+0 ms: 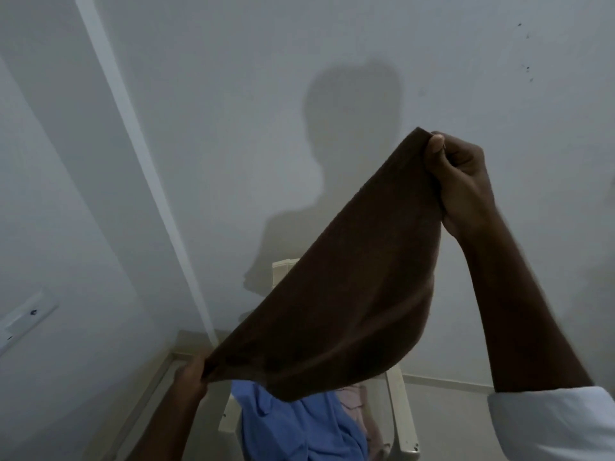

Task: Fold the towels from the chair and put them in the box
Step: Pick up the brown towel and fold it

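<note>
brown terry towel (346, 294), hands pinching corners

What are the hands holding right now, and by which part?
Both hold one brown towel, stretched in the air. The right hand pinches its top corner, raised high, and the left hand grips the opposite lower end.

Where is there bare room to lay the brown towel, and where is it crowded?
Bare floor lies right of the chair, up to the sleeve; a narrower strip lies left, by the wall. The chair itself is crowded with a blue towel and a pink towel.
</note>
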`<move>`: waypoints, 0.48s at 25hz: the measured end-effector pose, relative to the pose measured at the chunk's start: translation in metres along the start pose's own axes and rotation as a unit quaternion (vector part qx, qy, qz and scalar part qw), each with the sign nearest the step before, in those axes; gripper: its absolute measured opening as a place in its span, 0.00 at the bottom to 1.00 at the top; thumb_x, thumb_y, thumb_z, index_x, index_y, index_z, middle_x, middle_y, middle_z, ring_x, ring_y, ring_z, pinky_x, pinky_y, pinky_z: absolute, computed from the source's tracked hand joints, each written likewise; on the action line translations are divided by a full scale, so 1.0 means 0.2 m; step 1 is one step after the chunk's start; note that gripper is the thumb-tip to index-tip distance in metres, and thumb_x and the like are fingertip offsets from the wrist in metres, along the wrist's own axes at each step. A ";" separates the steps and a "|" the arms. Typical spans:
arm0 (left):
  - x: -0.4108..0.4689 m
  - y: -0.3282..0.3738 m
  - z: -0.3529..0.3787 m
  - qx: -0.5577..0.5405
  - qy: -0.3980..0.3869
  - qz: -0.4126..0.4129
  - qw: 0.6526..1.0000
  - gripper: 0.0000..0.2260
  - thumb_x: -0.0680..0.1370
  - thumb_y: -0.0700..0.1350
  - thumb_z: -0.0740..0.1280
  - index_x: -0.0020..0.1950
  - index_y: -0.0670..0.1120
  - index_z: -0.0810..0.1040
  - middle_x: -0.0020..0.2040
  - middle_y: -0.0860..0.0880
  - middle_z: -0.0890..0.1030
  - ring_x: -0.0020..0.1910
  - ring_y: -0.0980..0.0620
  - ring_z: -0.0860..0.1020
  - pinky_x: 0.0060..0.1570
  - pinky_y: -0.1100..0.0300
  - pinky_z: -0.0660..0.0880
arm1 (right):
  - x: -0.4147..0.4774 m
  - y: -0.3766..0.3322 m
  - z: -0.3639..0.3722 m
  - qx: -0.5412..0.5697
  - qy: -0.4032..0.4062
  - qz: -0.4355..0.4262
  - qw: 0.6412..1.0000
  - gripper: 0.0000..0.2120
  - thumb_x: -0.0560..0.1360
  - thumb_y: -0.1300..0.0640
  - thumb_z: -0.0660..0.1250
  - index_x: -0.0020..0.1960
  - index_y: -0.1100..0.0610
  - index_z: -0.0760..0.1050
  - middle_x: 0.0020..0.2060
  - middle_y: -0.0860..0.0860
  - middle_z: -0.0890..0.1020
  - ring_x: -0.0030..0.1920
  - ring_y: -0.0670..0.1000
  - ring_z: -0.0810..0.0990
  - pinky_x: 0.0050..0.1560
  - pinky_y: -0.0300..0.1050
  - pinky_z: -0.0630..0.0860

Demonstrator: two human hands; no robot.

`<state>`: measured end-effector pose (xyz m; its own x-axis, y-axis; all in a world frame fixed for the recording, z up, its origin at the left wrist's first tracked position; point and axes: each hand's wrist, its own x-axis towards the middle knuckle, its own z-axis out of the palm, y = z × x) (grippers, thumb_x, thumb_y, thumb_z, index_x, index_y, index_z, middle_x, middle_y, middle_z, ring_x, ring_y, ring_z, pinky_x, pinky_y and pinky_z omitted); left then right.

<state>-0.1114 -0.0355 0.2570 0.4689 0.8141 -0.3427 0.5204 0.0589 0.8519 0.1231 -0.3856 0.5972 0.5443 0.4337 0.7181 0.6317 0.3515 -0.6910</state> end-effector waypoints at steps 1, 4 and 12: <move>-0.02 0.04 0.02 -0.017 0.009 -0.029 0.999 0.11 0.81 0.36 0.63 0.60 0.32 0.76 0.58 0.33 0.79 0.51 0.37 0.79 0.49 0.51 0.76 | -0.01 -0.01 -0.01 0.026 -0.022 0.012 0.999 0.25 0.79 0.41 0.65 0.44 0.65 0.78 0.35 0.66 0.74 0.37 0.61 0.72 0.38 0.60 0.71; -0.03 0.10 0.04 -0.142 0.060 -0.029 0.988 0.07 0.78 0.34 0.65 0.55 0.36 0.78 0.46 0.40 0.82 0.44 0.42 0.78 0.35 0.62 0.79 | -0.06 -0.03 -0.03 0.087 -0.116 0.042 0.989 0.16 0.77 0.39 0.65 0.43 0.50 0.82 0.37 0.48 0.81 0.37 0.47 0.80 0.37 0.40 0.76; -0.30 0.58 0.08 -0.172 -0.086 0.261 0.946 0.19 0.74 0.27 0.66 0.54 0.46 0.85 0.58 0.46 0.84 0.58 0.47 0.81 0.63 0.53 0.76 | -0.14 0.10 0.18 0.011 -0.270 0.091 0.959 0.10 0.80 0.62 0.61 0.44 0.56 0.78 0.37 0.46 0.78 0.39 0.43 0.76 0.39 0.37 0.71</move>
<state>-0.0679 -0.0864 0.3709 0.7217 0.6805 0.1267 -0.0640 -0.1166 0.9911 0.1017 -0.3611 0.5601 0.2752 0.8533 0.4428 0.5391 0.2444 -0.8060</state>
